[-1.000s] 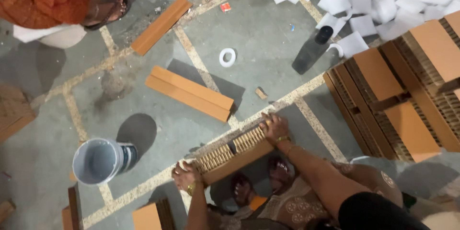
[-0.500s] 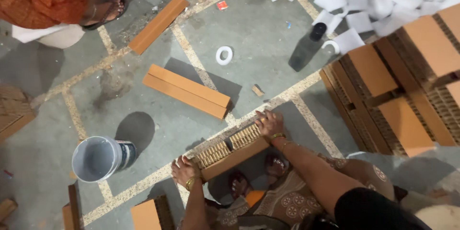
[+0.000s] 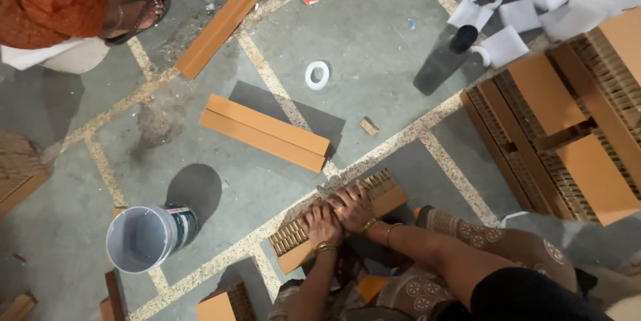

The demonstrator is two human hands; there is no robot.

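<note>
Both hands are down on the block (image 3: 384,194), a long brown honeycomb piece lying on the floor (image 3: 400,80) at the person's feet. Left hand (image 3: 322,223) and right hand (image 3: 352,206) lie flat, fingers spread, side by side and touching at its middle. A grey bucket (image 3: 143,237) stands to the left; an orange slab (image 3: 267,132) lies beyond.

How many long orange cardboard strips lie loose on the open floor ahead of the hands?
2. One long strip lies diagonally at upper left, near another person's foot. A thicker one lies mid-floor beside the tape roll. Stacks at the frame edges may hide more.
</note>
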